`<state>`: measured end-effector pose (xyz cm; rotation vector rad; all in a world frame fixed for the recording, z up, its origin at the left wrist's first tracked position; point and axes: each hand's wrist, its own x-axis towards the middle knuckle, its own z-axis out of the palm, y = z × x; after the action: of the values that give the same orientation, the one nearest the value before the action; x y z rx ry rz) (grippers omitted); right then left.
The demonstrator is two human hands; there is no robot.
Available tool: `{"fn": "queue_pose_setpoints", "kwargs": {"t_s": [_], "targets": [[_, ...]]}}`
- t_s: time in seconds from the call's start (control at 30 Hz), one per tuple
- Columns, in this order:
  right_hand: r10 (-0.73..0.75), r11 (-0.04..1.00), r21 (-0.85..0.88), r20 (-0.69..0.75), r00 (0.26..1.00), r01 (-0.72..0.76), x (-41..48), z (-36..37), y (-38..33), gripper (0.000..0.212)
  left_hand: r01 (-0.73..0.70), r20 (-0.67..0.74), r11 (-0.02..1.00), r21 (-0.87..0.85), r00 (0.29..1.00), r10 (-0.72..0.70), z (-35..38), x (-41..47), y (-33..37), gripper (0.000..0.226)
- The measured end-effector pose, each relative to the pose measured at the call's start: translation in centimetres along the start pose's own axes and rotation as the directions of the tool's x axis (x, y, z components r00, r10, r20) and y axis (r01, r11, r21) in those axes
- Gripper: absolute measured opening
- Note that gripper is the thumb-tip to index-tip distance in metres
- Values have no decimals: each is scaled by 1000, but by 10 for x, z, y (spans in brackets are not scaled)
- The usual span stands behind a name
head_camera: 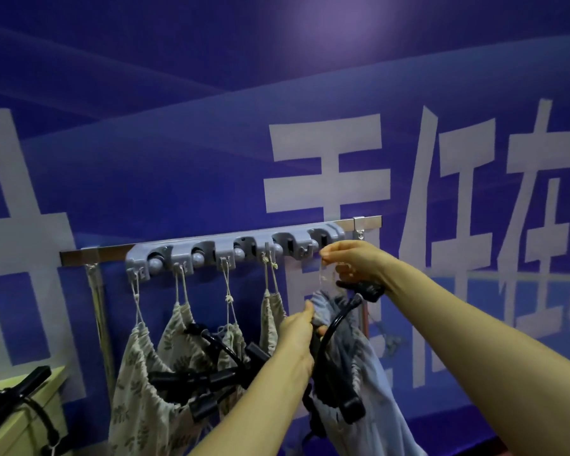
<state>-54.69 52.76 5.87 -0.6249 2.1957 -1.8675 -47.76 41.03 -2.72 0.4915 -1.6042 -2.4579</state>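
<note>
A grey plastic hook rack (234,250) is fixed to a metal rail (89,255) on the blue wall. My right hand (349,263) pinches a thin cord just below the rack's rightmost hook. The cord belongs to a pale blue drawstring bag (372,373) that hangs below it, with black headphones (343,327) sticking out of its mouth. My left hand (298,337) grips the gathered top of that bag from the left.
Several leaf-patterned drawstring bags (145,373) hang by cords from the other hooks, with black headphones (208,383) poking out of them. A pale desk corner (40,419) at the lower left carries another black headset (10,396).
</note>
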Motion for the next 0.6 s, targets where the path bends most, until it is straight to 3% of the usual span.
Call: {"fn": "queue_pose_setpoints", "kwargs": {"t_s": [0.17,0.33,0.6], "targets": [[-150,987,48,-51,987,152,28,17,-2,12,-39,70,999,7,997,39,-5,29,7,44],[-290,956,-83,-141,946,281,49,23,-8,8,-50,130,999,-9,990,50,-10,49,19,39],[-180,982,-99,-254,950,160,82,26,10,14,1,75,999,40,997,-4,-16,77,9,37]]}}
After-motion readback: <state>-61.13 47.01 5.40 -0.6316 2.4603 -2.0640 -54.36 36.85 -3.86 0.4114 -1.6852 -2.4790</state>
